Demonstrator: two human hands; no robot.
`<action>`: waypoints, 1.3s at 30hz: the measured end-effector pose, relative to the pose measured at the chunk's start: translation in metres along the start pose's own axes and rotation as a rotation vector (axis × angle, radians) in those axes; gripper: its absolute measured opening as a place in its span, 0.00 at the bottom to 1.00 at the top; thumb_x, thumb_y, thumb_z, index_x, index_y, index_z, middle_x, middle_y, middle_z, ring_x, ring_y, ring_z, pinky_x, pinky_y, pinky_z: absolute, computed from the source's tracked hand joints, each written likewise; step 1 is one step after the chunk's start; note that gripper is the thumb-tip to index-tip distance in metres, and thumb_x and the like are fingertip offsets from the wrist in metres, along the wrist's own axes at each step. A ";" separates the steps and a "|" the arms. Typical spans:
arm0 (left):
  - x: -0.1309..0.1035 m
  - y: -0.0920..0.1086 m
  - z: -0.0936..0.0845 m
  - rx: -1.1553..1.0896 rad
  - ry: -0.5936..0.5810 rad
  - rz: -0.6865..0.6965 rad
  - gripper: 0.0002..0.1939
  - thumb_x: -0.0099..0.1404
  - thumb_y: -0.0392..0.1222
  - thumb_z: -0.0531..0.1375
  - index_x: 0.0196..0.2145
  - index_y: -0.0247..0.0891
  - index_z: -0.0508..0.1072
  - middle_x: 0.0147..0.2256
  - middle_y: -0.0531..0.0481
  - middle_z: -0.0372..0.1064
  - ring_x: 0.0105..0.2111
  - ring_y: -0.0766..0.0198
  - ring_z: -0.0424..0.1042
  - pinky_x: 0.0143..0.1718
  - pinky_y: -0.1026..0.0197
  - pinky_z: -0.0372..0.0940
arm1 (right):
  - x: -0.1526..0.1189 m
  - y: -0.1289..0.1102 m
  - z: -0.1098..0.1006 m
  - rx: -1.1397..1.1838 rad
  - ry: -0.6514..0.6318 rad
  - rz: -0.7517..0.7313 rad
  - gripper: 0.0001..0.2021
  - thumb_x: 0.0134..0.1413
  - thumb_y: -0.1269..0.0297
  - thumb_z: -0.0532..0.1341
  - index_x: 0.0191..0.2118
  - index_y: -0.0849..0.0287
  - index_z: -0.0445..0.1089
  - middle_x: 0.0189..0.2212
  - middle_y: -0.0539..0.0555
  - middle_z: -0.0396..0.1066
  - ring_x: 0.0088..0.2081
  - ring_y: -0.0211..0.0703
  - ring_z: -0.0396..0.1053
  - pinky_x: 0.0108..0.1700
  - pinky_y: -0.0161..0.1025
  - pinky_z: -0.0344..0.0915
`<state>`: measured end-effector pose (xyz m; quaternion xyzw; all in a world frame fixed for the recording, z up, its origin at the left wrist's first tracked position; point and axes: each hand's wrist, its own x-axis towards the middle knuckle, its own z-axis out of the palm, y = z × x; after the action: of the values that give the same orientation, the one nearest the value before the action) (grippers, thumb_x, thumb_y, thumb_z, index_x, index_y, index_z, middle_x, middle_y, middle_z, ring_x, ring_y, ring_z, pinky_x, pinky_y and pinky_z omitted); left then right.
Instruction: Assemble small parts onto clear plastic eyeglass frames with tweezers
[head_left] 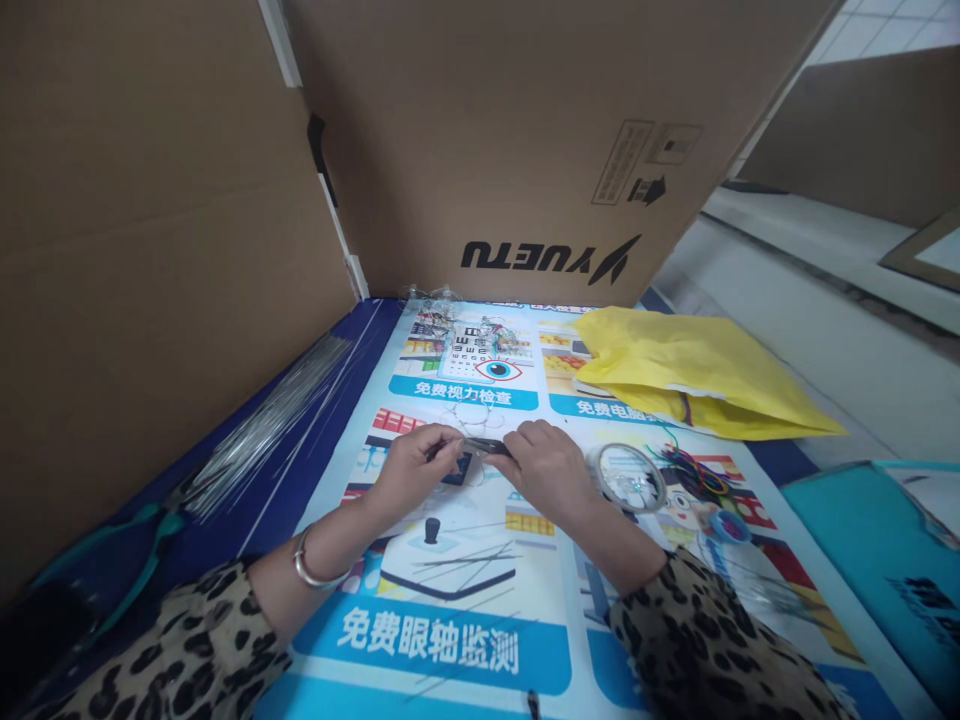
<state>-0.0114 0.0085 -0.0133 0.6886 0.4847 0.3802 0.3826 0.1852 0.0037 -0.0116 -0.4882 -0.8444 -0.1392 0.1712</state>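
Observation:
Over the printed sheet, both hands meet with fingertips close together. My right hand (551,475) is closed round small dark pliers (489,446), their jaws pointing left and their handles hidden in the palm. Finger and thumb of my left hand (420,465) pinch the end of a thin wire (471,408) at the pliers' tip; its fine loops show faintly just beyond the fingers. Several loose straight wires (465,562) lie on the sheet between my forearms.
Cardboard panels (525,150) wall the left and back. At left lie a bundle of straight wires (262,425) and teal-handled cutters (154,535). Tangled wire pieces (442,315) sit at the back. On the right are a tape roll (630,478), coloured cords (701,468) and a yellow bag (697,365).

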 end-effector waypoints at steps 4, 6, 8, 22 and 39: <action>0.001 0.001 0.001 -0.092 -0.038 -0.086 0.08 0.59 0.42 0.54 0.28 0.36 0.68 0.21 0.54 0.67 0.23 0.70 0.65 0.27 0.68 0.61 | -0.001 0.001 0.000 -0.051 0.006 -0.029 0.17 0.55 0.51 0.51 0.28 0.60 0.65 0.26 0.54 0.63 0.32 0.41 0.57 0.34 0.38 0.47; 0.001 0.000 0.002 -0.165 -0.060 -0.134 0.09 0.59 0.43 0.54 0.27 0.35 0.68 0.20 0.54 0.67 0.22 0.70 0.66 0.27 0.67 0.61 | -0.001 0.001 -0.001 -0.075 0.012 -0.042 0.17 0.56 0.51 0.51 0.28 0.60 0.65 0.26 0.54 0.63 0.32 0.42 0.57 0.34 0.38 0.46; 0.003 0.000 0.003 -0.250 -0.082 -0.180 0.09 0.58 0.44 0.55 0.27 0.35 0.67 0.19 0.54 0.66 0.21 0.70 0.66 0.26 0.67 0.61 | 0.000 0.001 -0.002 -0.092 0.015 -0.053 0.17 0.56 0.51 0.50 0.27 0.60 0.64 0.25 0.54 0.63 0.32 0.42 0.56 0.33 0.39 0.45; 0.005 -0.001 0.002 -0.348 -0.104 -0.223 0.09 0.57 0.44 0.56 0.25 0.35 0.66 0.21 0.55 0.64 0.20 0.72 0.65 0.24 0.68 0.60 | -0.001 -0.001 0.000 -0.047 -0.021 -0.039 0.18 0.56 0.51 0.50 0.27 0.59 0.65 0.25 0.53 0.65 0.31 0.41 0.59 0.32 0.37 0.47; 0.006 0.004 -0.004 -0.442 -0.156 -0.265 0.11 0.57 0.46 0.56 0.26 0.34 0.66 0.22 0.53 0.65 0.18 0.72 0.63 0.22 0.68 0.59 | 0.004 -0.007 -0.001 0.336 -0.285 0.202 0.23 0.57 0.46 0.43 0.27 0.58 0.64 0.24 0.48 0.66 0.26 0.33 0.62 0.25 0.32 0.46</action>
<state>-0.0117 0.0139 -0.0075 0.5463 0.4448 0.3691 0.6063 0.1778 0.0032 -0.0099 -0.5496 -0.8182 0.0913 0.1422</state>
